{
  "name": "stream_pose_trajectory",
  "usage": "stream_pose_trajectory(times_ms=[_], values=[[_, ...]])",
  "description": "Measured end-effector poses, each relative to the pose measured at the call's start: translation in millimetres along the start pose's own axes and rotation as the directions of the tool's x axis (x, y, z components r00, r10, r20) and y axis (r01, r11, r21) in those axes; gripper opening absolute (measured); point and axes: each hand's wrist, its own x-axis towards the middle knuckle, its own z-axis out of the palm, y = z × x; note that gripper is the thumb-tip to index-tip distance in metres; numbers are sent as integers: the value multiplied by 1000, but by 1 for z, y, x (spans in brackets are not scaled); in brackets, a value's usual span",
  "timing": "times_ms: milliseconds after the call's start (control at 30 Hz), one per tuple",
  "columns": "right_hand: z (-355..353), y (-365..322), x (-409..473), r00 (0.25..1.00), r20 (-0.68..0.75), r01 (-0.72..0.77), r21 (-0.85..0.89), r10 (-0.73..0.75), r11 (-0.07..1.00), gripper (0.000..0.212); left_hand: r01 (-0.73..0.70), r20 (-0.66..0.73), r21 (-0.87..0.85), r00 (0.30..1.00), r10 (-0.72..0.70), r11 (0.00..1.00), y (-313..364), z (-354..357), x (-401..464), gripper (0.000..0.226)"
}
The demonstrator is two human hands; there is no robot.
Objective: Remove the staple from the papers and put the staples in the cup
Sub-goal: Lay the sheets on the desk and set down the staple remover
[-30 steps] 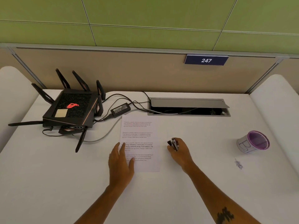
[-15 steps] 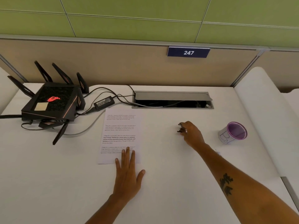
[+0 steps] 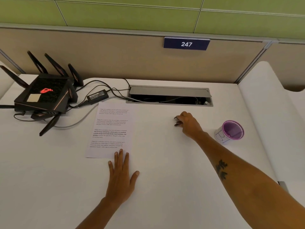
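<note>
The printed papers point(image 3: 112, 128) lie flat on the white desk, left of centre. My left hand point(image 3: 122, 172) rests flat with spread fingers, its fingertips on the papers' near edge. My right hand point(image 3: 188, 124) is shut on a metal staple remover point(image 3: 177, 121), held low over the desk to the right of the papers. A white cup with a purple rim point(image 3: 230, 131) stands on the desk to the right of my right hand, apart from it. No staple can be made out.
A black router with antennas point(image 3: 44, 96) and a power brick point(image 3: 97, 96) with cables sit at the back left. An open grey cable hatch point(image 3: 170, 96) is set into the desk behind my right hand. A white partition point(image 3: 270, 113) borders the right side.
My right hand has carried the staple remover away from the papers toward the right, nearer the cup. My left hand slid back to the papers' near edge. The camera view shifted.
</note>
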Motion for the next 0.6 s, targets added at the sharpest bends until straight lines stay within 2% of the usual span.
stream_pose_trajectory(times_ms=[167, 333, 433, 500, 600], values=[[2, 5, 2, 1000, -11, 21, 27, -21, 999, 45, 2, 7, 0, 1000, -2, 1000, 9, -1, 0, 90], [3, 5, 0, 1000, -26, 4, 40, -3, 999, 54, 0, 4, 7, 1000, 0, 1000, 17, -2, 0, 90], [7, 0, -16, 993, -98, -59, 90, 68, 994, 66, -9, 8, 5, 1000, 9, 1000, 21, -1, 0, 89], [14, -5, -35, 978, -169, -92, 162, 120, 982, 67, -20, 15, 11, 1000, 20, 1000, 25, 1, 0, 89], [26, -8, -72, 957, -258, -92, 153, 130, 984, 66, -39, 14, 3, 999, 39, 999, 34, 5, 1, 88]])
